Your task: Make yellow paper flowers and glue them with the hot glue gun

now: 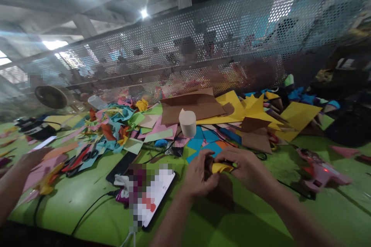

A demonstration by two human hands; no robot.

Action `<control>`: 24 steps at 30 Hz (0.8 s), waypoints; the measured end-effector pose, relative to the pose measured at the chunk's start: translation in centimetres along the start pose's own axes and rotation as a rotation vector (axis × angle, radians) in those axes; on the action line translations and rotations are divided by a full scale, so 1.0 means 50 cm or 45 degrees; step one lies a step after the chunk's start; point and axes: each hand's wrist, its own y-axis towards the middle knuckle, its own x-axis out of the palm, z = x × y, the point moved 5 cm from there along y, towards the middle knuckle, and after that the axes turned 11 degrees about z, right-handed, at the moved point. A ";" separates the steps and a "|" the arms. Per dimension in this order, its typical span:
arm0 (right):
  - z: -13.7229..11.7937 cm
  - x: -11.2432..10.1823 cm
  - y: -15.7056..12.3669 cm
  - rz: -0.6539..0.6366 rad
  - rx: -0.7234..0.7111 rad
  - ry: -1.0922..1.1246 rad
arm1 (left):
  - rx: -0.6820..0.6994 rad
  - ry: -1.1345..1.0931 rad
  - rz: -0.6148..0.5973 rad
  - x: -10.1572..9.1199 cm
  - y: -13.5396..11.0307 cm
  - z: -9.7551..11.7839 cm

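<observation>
My left hand (200, 175) and my right hand (242, 164) are close together above the green table. Between them is a small curled piece of yellow paper (222, 168), with the fingers of both hands closed around its ends. Just below lies a piece of brown paper (225, 193), partly hidden by my left hand; whether I hold it too, I cannot tell. Blue paper scraps (199, 139) lie right behind my hands. A pink glue gun (323, 171) with a lit red light rests to the right of my right hand.
A phone (159, 198) and cables lie left of my hands. Scissors (89, 154) and heaped paper scraps (116, 119) are farther left, near another person's hand (31, 158). Behind stand a white roll (188, 123), brown sheets (188, 104), yellow paper (255, 108) and a perforated metal panel (203, 46).
</observation>
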 end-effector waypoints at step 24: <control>0.009 0.003 0.007 0.005 0.100 -0.036 | -0.123 -0.263 -0.028 0.005 0.001 -0.015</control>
